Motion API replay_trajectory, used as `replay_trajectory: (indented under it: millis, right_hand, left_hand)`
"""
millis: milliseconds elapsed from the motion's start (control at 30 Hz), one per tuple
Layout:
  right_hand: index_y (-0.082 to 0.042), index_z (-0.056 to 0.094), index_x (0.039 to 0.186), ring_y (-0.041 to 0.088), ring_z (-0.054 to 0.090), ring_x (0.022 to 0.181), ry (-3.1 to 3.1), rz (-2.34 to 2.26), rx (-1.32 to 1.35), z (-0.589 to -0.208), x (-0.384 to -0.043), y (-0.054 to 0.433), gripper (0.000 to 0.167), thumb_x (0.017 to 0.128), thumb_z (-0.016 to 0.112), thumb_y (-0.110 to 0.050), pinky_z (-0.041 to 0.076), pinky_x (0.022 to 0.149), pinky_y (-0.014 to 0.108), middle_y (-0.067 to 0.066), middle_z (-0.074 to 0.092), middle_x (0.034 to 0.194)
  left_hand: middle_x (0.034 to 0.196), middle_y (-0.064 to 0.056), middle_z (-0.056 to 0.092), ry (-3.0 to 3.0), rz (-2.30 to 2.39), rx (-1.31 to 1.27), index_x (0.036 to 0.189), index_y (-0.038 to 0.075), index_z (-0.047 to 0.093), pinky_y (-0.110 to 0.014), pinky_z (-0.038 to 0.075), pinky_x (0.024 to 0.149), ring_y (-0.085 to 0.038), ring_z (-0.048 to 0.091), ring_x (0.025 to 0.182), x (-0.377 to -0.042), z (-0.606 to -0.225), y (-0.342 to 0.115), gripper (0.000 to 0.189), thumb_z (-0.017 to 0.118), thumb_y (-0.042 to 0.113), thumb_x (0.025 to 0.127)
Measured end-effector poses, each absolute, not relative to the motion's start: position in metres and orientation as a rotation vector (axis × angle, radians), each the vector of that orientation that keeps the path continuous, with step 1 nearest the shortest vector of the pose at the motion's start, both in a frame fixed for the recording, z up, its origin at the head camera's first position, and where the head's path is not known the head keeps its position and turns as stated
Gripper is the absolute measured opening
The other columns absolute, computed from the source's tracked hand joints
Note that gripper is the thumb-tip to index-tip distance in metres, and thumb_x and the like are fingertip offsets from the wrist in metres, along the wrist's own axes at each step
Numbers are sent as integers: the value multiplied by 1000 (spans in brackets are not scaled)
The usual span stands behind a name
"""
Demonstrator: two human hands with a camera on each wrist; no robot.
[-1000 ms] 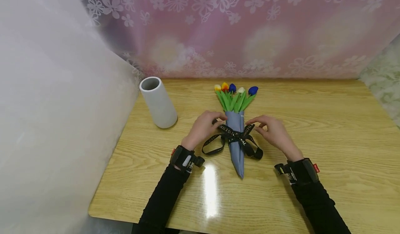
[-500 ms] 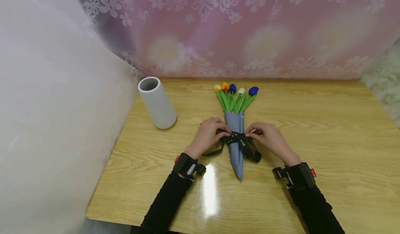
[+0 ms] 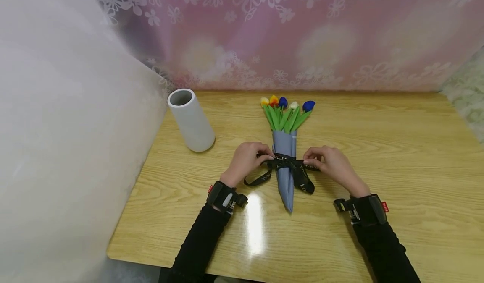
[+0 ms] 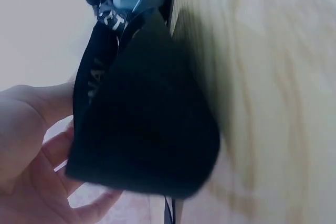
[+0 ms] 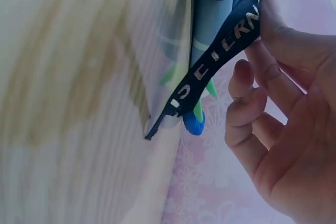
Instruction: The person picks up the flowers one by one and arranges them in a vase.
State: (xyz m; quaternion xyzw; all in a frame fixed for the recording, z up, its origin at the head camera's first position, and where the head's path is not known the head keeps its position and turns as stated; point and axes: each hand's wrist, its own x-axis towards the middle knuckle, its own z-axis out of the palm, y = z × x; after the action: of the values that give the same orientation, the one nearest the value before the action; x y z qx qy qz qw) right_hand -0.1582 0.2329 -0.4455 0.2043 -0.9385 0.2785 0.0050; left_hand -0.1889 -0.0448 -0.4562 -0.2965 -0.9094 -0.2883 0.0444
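A bouquet of tulips (image 3: 283, 117) in a grey-blue wrapper (image 3: 285, 190) lies on the table, blooms toward the back. Round its middle runs a black ribbon (image 3: 283, 160) with light lettering, tied in a bow. My left hand (image 3: 247, 159) pinches the ribbon just left of the knot; in the left wrist view a dark ribbon loop (image 4: 147, 124) hides much of the fingers. To the right of the knot, my right hand (image 3: 330, 163) pinches another part of the ribbon between thumb and finger. Its tail (image 5: 199, 77) hangs loose in the right wrist view.
A tall white vase (image 3: 192, 121) stands upright at the back left of the wooden table (image 3: 408, 161). Behind the table hangs a pink floral curtain (image 3: 264, 43). A white sheet (image 3: 68, 127) borders the left side.
Both hands came down from the bow's upper sides to the knot and took hold of the ribbon. Since then they have drawn slightly apart, stretching it sideways.
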Motion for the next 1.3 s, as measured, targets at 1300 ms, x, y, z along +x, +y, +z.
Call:
replay_trajectory:
  millis: [1300]
  right_hand:
    - [-7,69,110,20,45,57,-3026,691,159,-453,-151,355,37,106,53,-41,31,53,33,15,66,88]
  left_hand:
    - [91,-2,75,-2992,-948,-561,94,15,79,-27,48,63,-17,68,79,-198,-449,-99,9,71,21,96]
